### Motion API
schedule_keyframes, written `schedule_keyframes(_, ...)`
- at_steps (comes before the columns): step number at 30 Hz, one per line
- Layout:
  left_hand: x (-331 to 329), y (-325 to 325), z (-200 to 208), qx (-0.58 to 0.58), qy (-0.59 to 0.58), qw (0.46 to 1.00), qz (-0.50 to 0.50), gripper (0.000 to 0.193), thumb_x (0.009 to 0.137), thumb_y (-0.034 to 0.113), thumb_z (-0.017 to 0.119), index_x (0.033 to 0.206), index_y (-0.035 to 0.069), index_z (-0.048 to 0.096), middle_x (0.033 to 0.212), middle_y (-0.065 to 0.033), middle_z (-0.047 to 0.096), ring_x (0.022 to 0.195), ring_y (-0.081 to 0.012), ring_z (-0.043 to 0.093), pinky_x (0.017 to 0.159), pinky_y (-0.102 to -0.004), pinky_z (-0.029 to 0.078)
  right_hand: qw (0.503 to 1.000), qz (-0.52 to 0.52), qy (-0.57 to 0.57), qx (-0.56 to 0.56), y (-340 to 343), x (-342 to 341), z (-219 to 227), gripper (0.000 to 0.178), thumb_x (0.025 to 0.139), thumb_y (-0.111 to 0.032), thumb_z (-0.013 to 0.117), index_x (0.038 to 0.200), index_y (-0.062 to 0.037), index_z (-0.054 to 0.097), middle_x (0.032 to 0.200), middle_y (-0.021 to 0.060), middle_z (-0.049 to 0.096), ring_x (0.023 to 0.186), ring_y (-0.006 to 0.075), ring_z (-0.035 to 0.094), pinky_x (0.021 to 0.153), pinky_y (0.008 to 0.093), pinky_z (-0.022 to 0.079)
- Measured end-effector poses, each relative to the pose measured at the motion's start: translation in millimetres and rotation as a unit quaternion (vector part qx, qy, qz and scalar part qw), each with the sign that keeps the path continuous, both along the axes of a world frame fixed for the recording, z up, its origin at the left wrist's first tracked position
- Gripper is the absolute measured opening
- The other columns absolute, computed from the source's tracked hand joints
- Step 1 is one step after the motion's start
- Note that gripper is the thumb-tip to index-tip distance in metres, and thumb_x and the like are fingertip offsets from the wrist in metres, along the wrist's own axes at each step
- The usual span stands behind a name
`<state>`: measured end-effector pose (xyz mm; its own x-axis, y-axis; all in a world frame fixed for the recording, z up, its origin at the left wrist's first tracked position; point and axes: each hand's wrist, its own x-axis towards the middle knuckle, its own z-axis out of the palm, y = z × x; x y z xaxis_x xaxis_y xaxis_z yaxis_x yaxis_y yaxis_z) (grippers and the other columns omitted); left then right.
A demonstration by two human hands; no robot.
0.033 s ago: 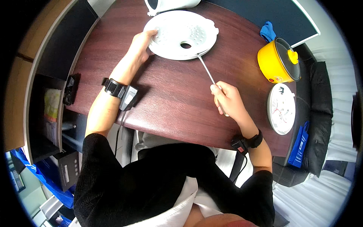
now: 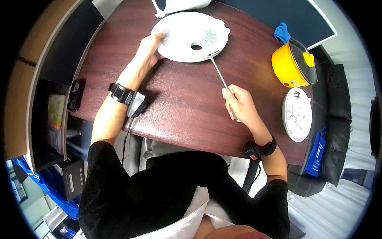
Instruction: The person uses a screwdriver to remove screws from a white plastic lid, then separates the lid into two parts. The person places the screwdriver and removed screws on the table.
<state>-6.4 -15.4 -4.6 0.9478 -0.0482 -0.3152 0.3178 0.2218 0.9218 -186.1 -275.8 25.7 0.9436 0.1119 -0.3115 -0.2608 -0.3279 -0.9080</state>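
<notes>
My left hand (image 2: 147, 51) grips the left edge of a white oval plastic disc (image 2: 179, 44), thumb on top and fingers underneath. The disc has a round dark hole and patches of small bumps or holes. In my right hand (image 2: 241, 104) is a screwdriver (image 2: 218, 72) with a long thin metal shaft. Its handle is mostly hidden in the closed fingers. The shaft slants up and left, and its tip meets the disc's near rim, just right of the hole. Whether the tip sits in a gap there is too small to tell.
A white round part with wires (image 2: 296, 115) lies at the table's right edge. Behind it stands a yellow pot (image 2: 284, 65) with a lid, near a blue cloth (image 2: 281, 33). At the far edge rests a white hollow housing (image 2: 185, 4). Shelves (image 2: 49, 119) border the left side.
</notes>
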Motion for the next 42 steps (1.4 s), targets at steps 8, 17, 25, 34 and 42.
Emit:
schedule_keyframes(8, -36, -32, 10, -0.041, -0.054, 0.995, -0.078, 0.044, 0.088, 0.013, 0.060, 0.123, -0.009, 0.046, 0.113, -0.0218, 0.060, 0.101, -0.0254, 0.062, 0.086, -0.0352, 0.052, 0.995, 0.049, -0.052, -0.064, 9, -3, 5, 0.037, 0.094, -0.028, 0.057, 0.067, -0.0040, 0.049, 0.050, 0.0002, 0.044, 0.039, 0.0069, 0.044, 0.039, 0.0239, 0.035)
schedule_keyframes(17, -28, -21, 13, 0.012, -0.068, 0.998, -0.009, 0.046, 0.089, 0.019, 0.058, 0.124, -0.007, 0.042, 0.111, -0.0195, 0.057, 0.101, -0.0249, 0.060, 0.084, -0.0396, 0.052, 0.992, 0.088, 0.029, -0.089, -10, -13, 15, 0.034, 0.093, -0.028, 0.057, 0.069, -0.0040, 0.053, 0.050, 0.0017, 0.048, 0.039, 0.0092, 0.045, 0.040, 0.0251, 0.036)
schedule_keyframes(25, -29, -23, 10, 0.001, -0.126, 0.992, 0.001, 0.040, 0.090, 0.021, 0.059, 0.118, -0.004, 0.045, 0.101, -0.0144, 0.061, 0.084, -0.0165, 0.064, 0.068, -0.0285, 0.055, 0.986, 0.118, 0.053, -0.107, -8, -14, 18, 0.034, 0.095, -0.026, 0.052, 0.069, -0.0052, 0.049, 0.049, -0.0009, 0.046, 0.037, 0.0064, 0.044, 0.037, 0.0237, 0.033)
schedule_keyframes(34, -32, -26, 6, 0.015, -0.140, 0.990, -0.001, 0.042, 0.092, 0.025, 0.057, 0.121, -0.003, 0.043, 0.101, -0.0142, 0.061, 0.082, -0.0159, 0.064, 0.063, -0.0282, 0.056, 0.985, 0.119, 0.063, -0.112, -7, -15, 15, 0.038, 0.095, -0.032, 0.053, 0.068, -0.0050, 0.052, 0.051, 0.0019, 0.049, 0.039, 0.0100, 0.047, 0.040, 0.0251, 0.038)
schedule_keyframes(42, -38, -30, 10, 0.022, -0.129, 0.991, 0.000, 0.041, 0.094, 0.028, 0.055, 0.121, -0.001, 0.044, 0.102, -0.0130, 0.060, 0.086, -0.0152, 0.062, 0.066, -0.0290, 0.055, 0.985, 0.108, 0.109, -0.077, -9, -15, 14, 0.037, 0.096, -0.033, 0.051, 0.072, -0.0048, 0.053, 0.052, 0.0017, 0.050, 0.038, 0.0094, 0.048, 0.038, 0.0242, 0.037)
